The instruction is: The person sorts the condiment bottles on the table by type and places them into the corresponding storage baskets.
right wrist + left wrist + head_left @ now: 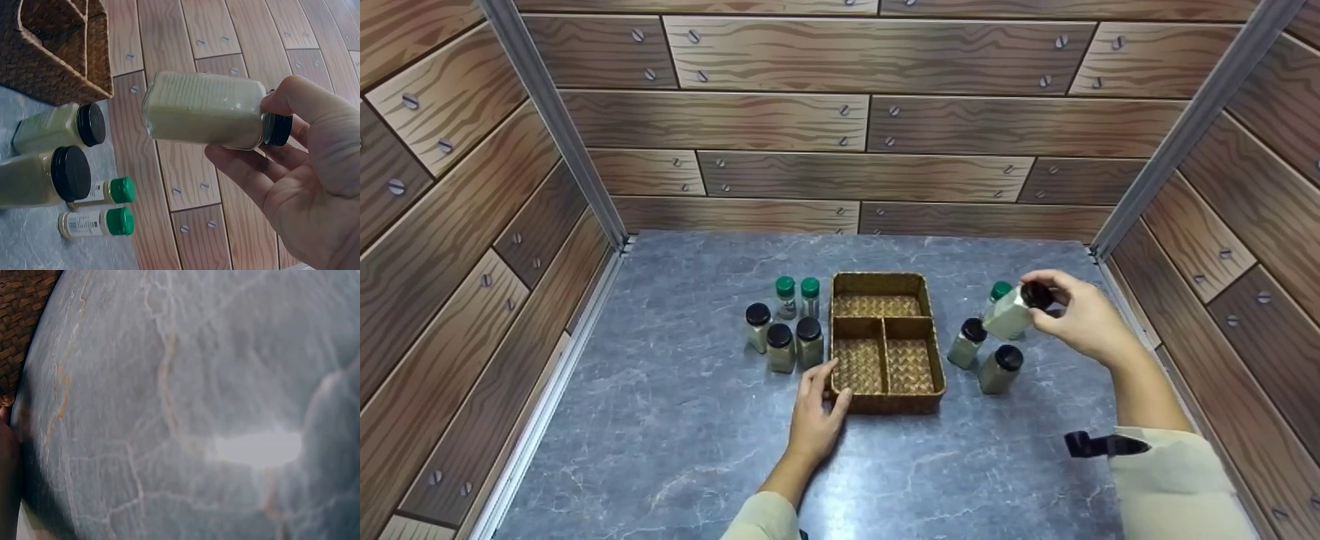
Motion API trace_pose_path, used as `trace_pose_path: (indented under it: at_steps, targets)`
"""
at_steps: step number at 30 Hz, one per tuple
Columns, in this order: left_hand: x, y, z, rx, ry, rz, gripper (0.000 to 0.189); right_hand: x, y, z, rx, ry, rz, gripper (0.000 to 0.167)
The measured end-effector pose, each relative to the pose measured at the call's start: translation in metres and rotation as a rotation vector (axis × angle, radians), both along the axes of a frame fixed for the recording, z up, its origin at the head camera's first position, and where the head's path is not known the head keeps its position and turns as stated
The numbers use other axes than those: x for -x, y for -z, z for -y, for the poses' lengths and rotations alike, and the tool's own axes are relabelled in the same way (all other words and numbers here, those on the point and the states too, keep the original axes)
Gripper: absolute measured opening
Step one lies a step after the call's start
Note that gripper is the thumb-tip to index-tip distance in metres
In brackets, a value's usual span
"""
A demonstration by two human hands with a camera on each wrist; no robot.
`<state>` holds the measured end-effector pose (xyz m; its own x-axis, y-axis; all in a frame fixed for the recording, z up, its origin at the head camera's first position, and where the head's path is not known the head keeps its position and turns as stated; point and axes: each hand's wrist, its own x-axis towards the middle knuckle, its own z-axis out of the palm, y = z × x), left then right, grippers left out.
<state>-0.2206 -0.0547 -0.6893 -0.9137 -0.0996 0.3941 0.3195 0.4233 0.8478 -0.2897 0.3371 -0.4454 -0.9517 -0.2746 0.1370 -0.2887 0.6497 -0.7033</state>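
My right hand [1084, 322] holds up a glass spice jar [1006, 315], pinched near its black lid between thumb and fingers. In the right wrist view the jar [202, 109] lies nearly sideways, filled with pale green powder. My left hand [814, 424] rests at the near left corner of a brown woven basket [894, 405], its fingers against the side and the thumb at the front wall. The basket has three compartments, all bare inside. Only a sliver of the left hand shows in the left wrist view, beside the basket's weave [17, 332].
Left of the basket stand black-lidded jars [781, 352] and two green-capped bottles [785, 296]. On its right are two more black-lidded jars [1001, 370] and green-capped bottles [84, 223], partly behind the held jar in the head view. Wood-patterned walls [855, 120] enclose the grey marbled table [660, 420].
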Motion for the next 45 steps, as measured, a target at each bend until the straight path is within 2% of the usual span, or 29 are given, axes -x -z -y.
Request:
trace_pose_path:
  at_steps: [6,11,14,21,31,35,42,45]
  targets:
    - [0.001,0.001,0.000,-0.003,-0.002,-0.014,0.054,0.003,-0.002,0.013,0.042,-0.093,0.000,0.048]
    - [0.001,0.001,0.000,-0.003,-0.004,-0.019,0.054,0.008,0.001,0.026,0.055,-0.181,-0.013,0.047]
    - [0.000,0.002,0.000,-0.001,-0.005,-0.011,0.053,0.011,0.004,0.033,0.059,-0.211,0.010,0.048]
    - [0.000,0.003,-0.001,0.000,-0.008,-0.008,0.053,0.018,0.010,0.049,0.074,-0.246,0.046,0.050]
    - [0.002,0.004,0.000,0.008,-0.007,-0.021,0.054,0.029,0.027,0.071,0.058,-0.269,0.054,0.050]
    - [0.002,0.003,0.001,0.014,-0.011,-0.015,0.054,0.032,0.036,0.083,0.017,-0.271,0.058,0.050]
    - [0.002,0.003,0.001,0.012,-0.010,-0.023,0.054,0.039,0.052,0.105,-0.106,-0.278,0.010,0.051]
    - [0.001,0.002,0.000,0.015,-0.010,-0.027,0.054,0.043,0.060,0.113,-0.124,-0.286,0.024,0.052]
